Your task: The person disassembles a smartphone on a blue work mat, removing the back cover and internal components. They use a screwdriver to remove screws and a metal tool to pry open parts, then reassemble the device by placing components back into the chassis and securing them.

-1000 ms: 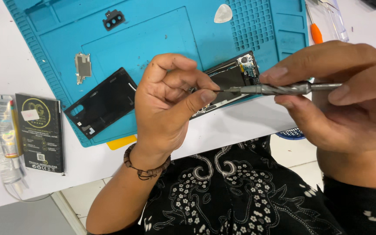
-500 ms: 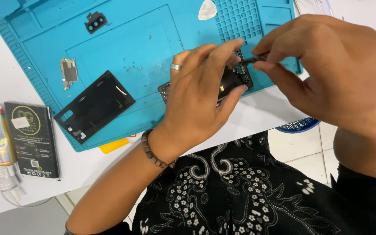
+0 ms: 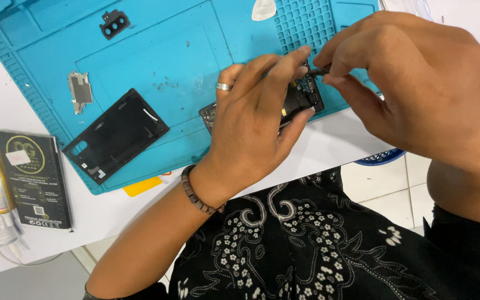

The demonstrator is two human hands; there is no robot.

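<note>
The opened phone point(image 3: 301, 97) is pinned at the near edge of the blue mat point(image 3: 140, 50) by the left hand point(image 3: 254, 128), fingers spread over it. A thin tool point(image 3: 319, 71) is pinched in the right hand point(image 3: 418, 94) — a second ago held up clear, now brought onto the phone's top end (so work on the internals is judged under way). A black back cover point(image 3: 115, 136) lies beside — apart, untouched.

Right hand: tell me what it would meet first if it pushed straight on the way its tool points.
Probably the opened phone: the right hand aims its thin tool leftward at its upper end, beside the left hand's fingertips. Depth unclear.
</note>
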